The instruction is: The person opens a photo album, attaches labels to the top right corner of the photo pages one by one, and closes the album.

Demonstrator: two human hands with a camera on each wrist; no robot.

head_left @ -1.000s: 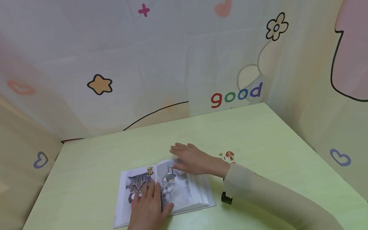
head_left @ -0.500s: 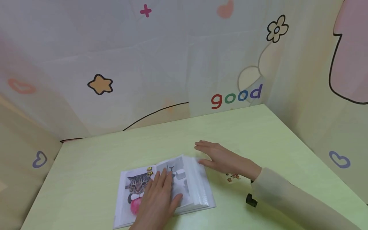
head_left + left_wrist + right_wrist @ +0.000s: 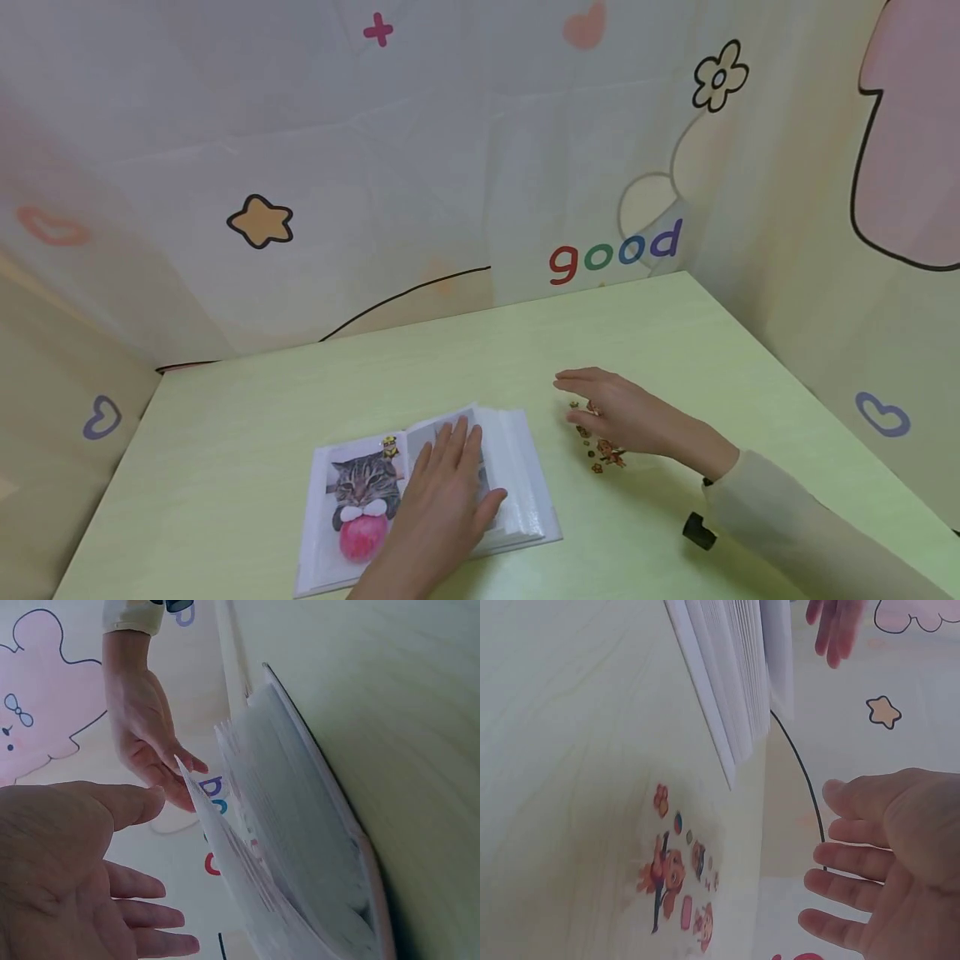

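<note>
A photo album [image 3: 321, 542] lies spread on the table. Its left page carries a photo of a tabby cat [image 3: 363, 479] with a pink ball, and a small cartoon dog sticker [image 3: 389, 447] near the top. My left hand [image 3: 438, 504] lies over the right-hand page with straight fingers, hiding much of its picture. In the left wrist view, album pages [image 3: 259, 900] fan up beside that hand. To the right of the album, my right hand [image 3: 630, 412] hovers with relaxed fingers above a clear sheet of cartoon stickers [image 3: 667, 870], partly covering it in the head view.
The pale green table [image 3: 225, 433] is bounded at the back and sides by a printed cloth [image 3: 420, 192] with stars, hearts and the word "good". A small black object [image 3: 699, 531] shows beside my right sleeve [image 3: 795, 508].
My right hand has moved from over the album rightward to the stickers. My left hand has slid right, from the left page to the right one, uncovering the pink ball.
</note>
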